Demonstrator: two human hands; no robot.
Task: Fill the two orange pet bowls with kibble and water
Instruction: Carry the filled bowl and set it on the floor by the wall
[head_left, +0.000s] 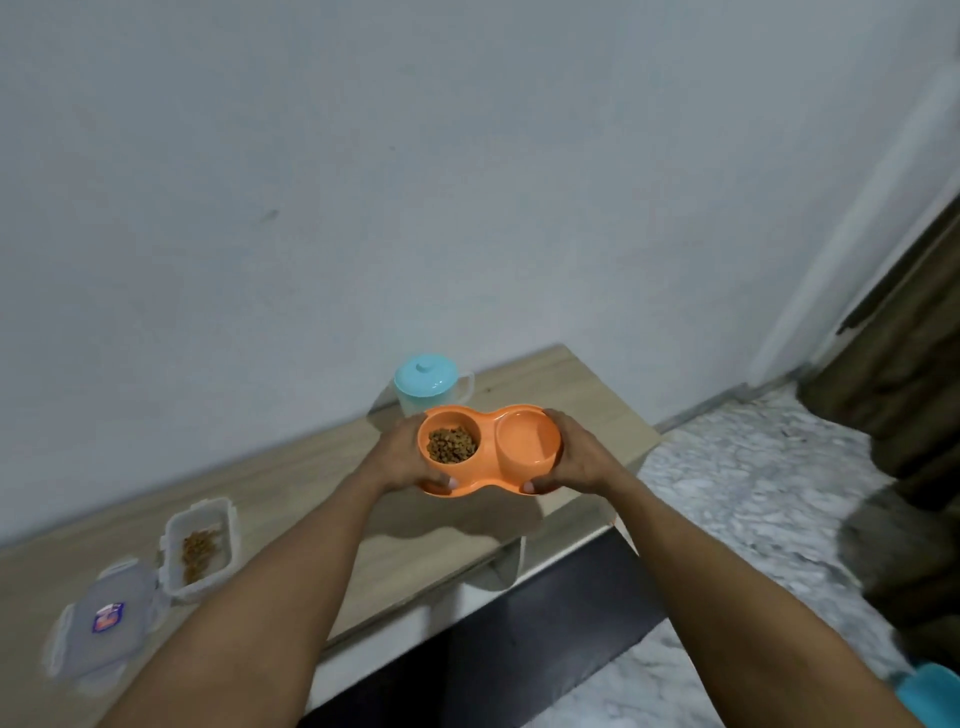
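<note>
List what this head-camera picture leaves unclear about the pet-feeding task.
- Right bowl: water or empty, too blurred to tell.
- Jug: contents hidden by its blue lid and the double bowl.
- Lid label: too blurred to read.
- Blue object: cut off at the bottom right corner.

A pale wooden bench (332, 499) carries a blue-lidded jug (428, 387), an open kibble tub (200, 548) and its lid (111, 616).
</note>
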